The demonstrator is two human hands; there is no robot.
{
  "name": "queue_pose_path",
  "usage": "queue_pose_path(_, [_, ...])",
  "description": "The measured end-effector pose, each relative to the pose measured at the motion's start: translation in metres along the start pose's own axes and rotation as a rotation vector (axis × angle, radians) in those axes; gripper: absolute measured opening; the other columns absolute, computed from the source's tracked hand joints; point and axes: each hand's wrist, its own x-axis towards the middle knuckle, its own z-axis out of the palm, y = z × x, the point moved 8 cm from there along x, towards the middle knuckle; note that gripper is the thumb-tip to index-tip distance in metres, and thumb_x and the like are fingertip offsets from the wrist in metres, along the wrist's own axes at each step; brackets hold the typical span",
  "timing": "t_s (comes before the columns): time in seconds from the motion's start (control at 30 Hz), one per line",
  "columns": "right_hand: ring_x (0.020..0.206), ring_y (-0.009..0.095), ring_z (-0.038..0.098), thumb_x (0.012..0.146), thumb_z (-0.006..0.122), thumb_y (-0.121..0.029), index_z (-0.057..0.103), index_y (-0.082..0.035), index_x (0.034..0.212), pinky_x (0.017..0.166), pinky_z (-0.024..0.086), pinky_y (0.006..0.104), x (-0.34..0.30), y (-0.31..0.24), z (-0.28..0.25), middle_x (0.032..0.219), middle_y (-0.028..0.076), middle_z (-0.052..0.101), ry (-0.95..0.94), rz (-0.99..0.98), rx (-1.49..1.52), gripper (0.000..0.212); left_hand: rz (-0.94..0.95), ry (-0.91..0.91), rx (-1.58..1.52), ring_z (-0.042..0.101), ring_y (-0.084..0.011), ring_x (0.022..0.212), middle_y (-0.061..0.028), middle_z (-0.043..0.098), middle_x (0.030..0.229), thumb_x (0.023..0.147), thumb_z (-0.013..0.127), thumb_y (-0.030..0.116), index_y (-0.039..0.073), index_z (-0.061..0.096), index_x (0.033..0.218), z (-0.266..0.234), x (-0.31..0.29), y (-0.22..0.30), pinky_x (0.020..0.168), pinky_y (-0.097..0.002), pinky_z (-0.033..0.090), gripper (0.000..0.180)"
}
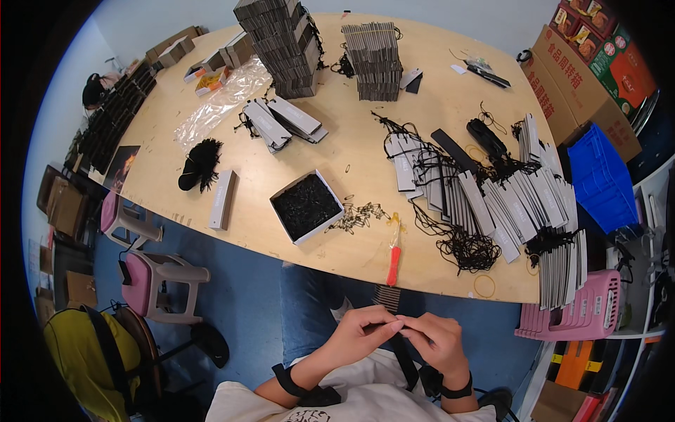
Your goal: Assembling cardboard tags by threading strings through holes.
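Note:
In front of my body, just off the table's near edge, my left hand [364,332] and my right hand [437,342] meet at the fingertips. Both are closed in a pinch, and whatever they hold between them is too small to make out. A black strap [403,360] hangs below the fingers. Just beyond them, a ribbed grey-brown piece [387,298] shows at the table edge. On the table nearest my hands lies a red-handled tool [394,264] with a yellowish tip. Small metal safety pins [360,216] are scattered beside an open white box [307,208] of small black pieces.
Grey tags with black cords [506,200] cover the table's right side. Tall grey stacks [281,49] stand at the back. A grey box [222,200] and a black cord bundle [200,165] lie left. A pink basket [598,302] and blue bin [603,179] flank the right edge.

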Motion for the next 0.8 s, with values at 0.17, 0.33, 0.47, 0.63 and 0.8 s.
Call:
queue_pose_path(0.17, [0.048, 0.014, 0.052, 0.076, 0.077, -0.002, 0.072, -0.005, 0.096, 0.044, 0.04, 0.0263, -0.001, -0.005, -0.008, 0.072, 0.004, 0.061, 0.098, -0.145, -0.134, 0.021, -0.111, 0.04, -0.142, 0.043, -0.0033, 0.066, 0.0008, 0.059, 0.08, 0.098, 0.059, 0.015, -0.001, 0.068, 0.099, 0.002, -0.003, -0.008, 0.056, -0.0211, 0.035, 0.018])
queue_pose_path(0.33, [0.05, 0.011, 0.053, 0.077, 0.075, -0.001, 0.069, -0.004, 0.09, 0.045, 0.04, 0.0252, -0.001, 0.006, -0.01, 0.074, 0.004, 0.061, 0.011, 0.026, -0.021, 0.015, -0.137, 0.013, -0.033, 0.05, -0.0034, 0.067, 0.0004, 0.058, 0.08, 0.098, 0.059, 0.016, -0.001, 0.068, 0.097, -0.001, -0.004, -0.007, 0.058, -0.0194, 0.04, 0.019])
queue_pose_path(0.47, [0.051, 0.01, 0.052, 0.077, 0.074, -0.001, 0.067, -0.003, 0.089, 0.046, 0.039, 0.0238, -0.001, 0.009, -0.008, 0.076, 0.005, 0.061, -0.06, 0.032, 0.06, 0.014, -0.148, 0.016, 0.01, 0.052, -0.0033, 0.067, 0.0007, 0.058, 0.078, 0.097, 0.06, 0.012, -0.001, 0.068, 0.096, -0.001, -0.004, -0.01, 0.059, -0.0189, 0.041, 0.015])
queue_pose_path(0.63, [0.055, 0.009, 0.052, 0.078, 0.074, -0.001, 0.067, -0.002, 0.091, 0.048, 0.039, 0.023, -0.004, 0.019, -0.008, 0.076, 0.005, 0.061, -0.143, 0.108, 0.148, 0.014, -0.121, -0.004, 0.03, 0.052, -0.0036, 0.067, -0.0004, 0.058, 0.076, 0.096, 0.061, 0.01, -0.001, 0.068, 0.095, 0.0, -0.003, -0.002, 0.059, -0.0193, 0.041, 0.014])
queue_pose_path(0.8, [0.061, 0.009, 0.053, 0.081, 0.074, -0.001, 0.068, -0.001, 0.092, 0.053, 0.04, 0.023, -0.006, 0.026, -0.005, 0.079, 0.005, 0.063, -0.17, 0.184, 0.249, 0.013, -0.127, 0.009, -0.001, 0.052, -0.0034, 0.067, -0.0012, 0.059, 0.076, 0.095, 0.063, 0.009, -0.002, 0.069, 0.096, -0.002, -0.004, -0.002, 0.057, -0.0193, 0.04, 0.013])
